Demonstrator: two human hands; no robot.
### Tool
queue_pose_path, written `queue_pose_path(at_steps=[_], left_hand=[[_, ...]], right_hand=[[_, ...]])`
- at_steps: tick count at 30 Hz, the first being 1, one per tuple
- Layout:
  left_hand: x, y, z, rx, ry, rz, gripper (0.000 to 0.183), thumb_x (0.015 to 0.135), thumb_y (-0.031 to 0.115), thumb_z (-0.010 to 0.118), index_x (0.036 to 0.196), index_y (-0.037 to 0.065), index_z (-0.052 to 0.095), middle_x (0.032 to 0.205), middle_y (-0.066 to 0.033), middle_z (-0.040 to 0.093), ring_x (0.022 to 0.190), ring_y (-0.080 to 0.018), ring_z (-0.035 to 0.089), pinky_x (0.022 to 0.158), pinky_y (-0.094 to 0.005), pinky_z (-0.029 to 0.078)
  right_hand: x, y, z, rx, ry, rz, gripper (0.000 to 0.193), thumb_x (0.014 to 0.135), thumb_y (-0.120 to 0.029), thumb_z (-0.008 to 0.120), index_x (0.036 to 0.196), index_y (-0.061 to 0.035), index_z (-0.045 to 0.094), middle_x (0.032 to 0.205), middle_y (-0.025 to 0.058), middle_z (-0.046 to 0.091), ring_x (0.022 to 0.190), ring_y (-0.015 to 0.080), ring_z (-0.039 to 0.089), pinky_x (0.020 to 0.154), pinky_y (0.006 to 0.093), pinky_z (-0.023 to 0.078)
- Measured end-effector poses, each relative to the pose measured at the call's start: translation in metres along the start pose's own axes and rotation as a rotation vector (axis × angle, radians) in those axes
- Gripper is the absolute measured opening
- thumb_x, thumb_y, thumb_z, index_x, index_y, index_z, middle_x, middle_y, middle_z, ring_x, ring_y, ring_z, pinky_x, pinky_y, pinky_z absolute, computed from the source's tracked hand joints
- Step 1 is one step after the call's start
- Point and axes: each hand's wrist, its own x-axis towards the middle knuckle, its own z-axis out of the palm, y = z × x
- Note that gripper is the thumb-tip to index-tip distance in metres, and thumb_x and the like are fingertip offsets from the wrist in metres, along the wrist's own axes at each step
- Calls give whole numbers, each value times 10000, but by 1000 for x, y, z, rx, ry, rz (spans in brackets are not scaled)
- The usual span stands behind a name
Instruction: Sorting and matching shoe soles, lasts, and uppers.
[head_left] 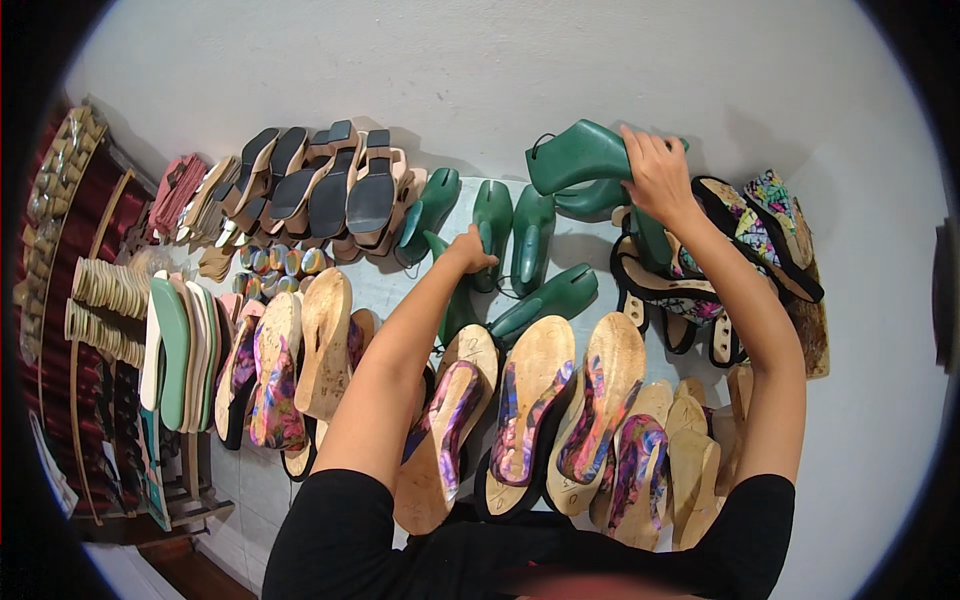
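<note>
Table (578, 245) bearing green shoe lasts (541, 215), left hand (470, 250) half-curled over one, grip uncertain, right hand (658, 178) gripping another last (575, 160) at its far side.

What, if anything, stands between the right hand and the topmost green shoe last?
Nothing visible: the right hand is on the topmost last. A second green last shows just below in the picture, not between them.

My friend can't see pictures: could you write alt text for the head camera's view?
A person's right fingers hold a green shoe form over a pale table, while the left fingers are among other green forms. Around them are patterned sandals, wooden forms and upturned black-soled shoes.
</note>
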Motion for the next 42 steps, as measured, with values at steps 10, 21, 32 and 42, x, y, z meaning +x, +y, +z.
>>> queue_pose_path(at_steps=[10, 21, 32, 42], left_hand=[[-27, -10, -51, 624, -314, 47, 834, 464, 315, 790, 1227, 247, 460, 1275, -80, 408, 1221, -279, 291, 971, -482, 233], [-2, 16, -63, -1415, -158, -266, 770, 741, 537, 425, 1312, 36, 294, 1291, -196, 360, 1218, -397, 276, 1012, -475, 173], [-30, -6, -57, 68, -51, -277, 481, 726, 141, 524, 1194, 47, 465, 1302, -126, 370, 1201, -313, 345, 932, -402, 360], [-6, -60, -26, -169, -267, -298, 647, 594, 478, 699, 1070, 55, 585, 1149, -132, 538, 1056, -259, 522, 871, -360, 422]], right_hand=[[35, -57, 45, -108, -29, -196, 377, 615, -45, 573, 986, -41, 502, 791, 72, 549, 792, 223, 529, 798, 381, 366], [70, -138, 58, -134, -375, 0, 219, 578, -154, 669, 760, -62, 589, 680, 33, 596, 622, 161, 606, 545, 271, 445], [116, -222, 95, -58, -535, 67, 139, 734, -120, 561, 822, -78, 660, 882, 84, 642, 765, 224, 638, 668, 430, 514], [106, -268, 136, -414, -778, -22, 347, 832, -184, 428, 1121, -26, 537, 1101, 199, 544, 852, 331, 593, 602, 505, 499]])
